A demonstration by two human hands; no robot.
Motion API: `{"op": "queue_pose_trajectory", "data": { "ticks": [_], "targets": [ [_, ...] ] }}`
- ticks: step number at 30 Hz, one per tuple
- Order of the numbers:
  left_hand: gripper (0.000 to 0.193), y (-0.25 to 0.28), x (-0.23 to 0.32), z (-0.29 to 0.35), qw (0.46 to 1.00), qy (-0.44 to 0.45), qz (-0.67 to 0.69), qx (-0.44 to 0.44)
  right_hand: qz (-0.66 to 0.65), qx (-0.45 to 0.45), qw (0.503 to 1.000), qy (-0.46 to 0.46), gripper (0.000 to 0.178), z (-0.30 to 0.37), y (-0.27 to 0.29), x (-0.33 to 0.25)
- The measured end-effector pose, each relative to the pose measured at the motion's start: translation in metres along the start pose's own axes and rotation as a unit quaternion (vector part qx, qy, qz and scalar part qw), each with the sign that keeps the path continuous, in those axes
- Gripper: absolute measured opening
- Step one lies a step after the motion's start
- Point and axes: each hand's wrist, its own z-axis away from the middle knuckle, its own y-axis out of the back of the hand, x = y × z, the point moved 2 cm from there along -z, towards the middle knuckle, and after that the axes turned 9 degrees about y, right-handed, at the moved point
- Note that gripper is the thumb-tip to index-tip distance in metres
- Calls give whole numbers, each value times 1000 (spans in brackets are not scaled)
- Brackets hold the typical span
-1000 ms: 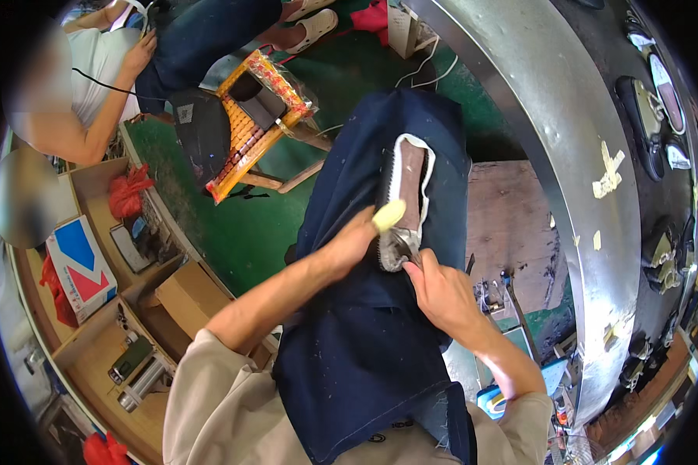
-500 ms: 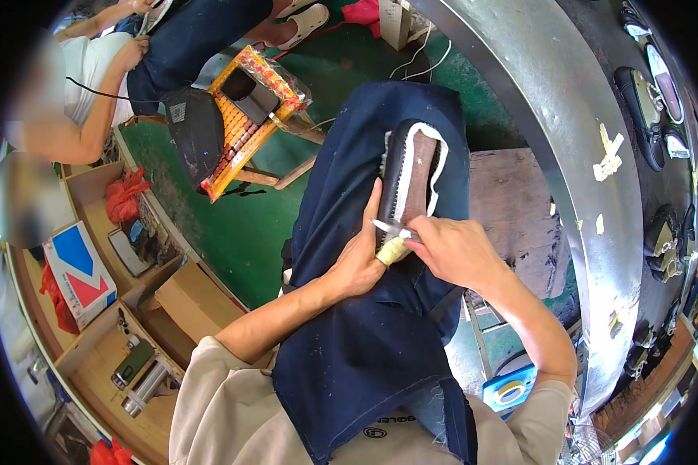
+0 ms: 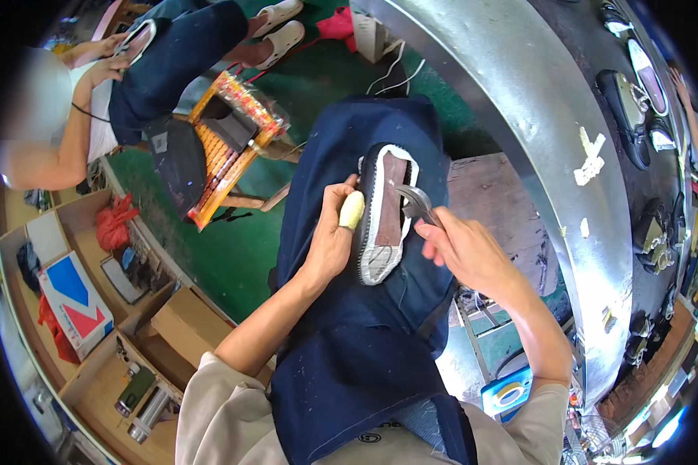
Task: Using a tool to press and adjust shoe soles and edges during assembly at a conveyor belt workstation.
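A dark shoe point(image 3: 387, 203) with a white lining, brown insole and white stitching along its edge lies on my apron-covered lap. My left hand point(image 3: 335, 236) is closed at the shoe's left side, its thumb wrapped in a yellow cover point(image 3: 352, 210); some of its fingers are hidden. My right hand point(image 3: 467, 252) grips a curved dark metal tool point(image 3: 419, 204), whose exact kind I cannot make out. The tool's tip reaches over the shoe's opening from the right.
A curved metal-edged bench point(image 3: 551, 116) runs along my right, with several shoes point(image 3: 627, 116) on it. On the left stand a wooden compartment tray point(image 3: 85, 380) and a bamboo-seated stool point(image 3: 223, 147) bearing a phone. Another person sits at upper left, holding a shoe point(image 3: 138, 40).
My hands have moved apart: the left went up and left along the shoe, and the right lifted the tool off to the right. The shoe's near end now shows.
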Motion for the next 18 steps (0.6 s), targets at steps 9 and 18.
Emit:
{"op": "queue_pose_trajectory", "data": {
  "ticks": [9,18],
  "targets": [
    [63,-14,30,-11,988,73,123,-58,238,47,970,22,33,-29,-23,-12],
    [65,-9,22,-21,998,24,-58,19,203,155,957,136,29,-29,-3,-27]
  ]
}}
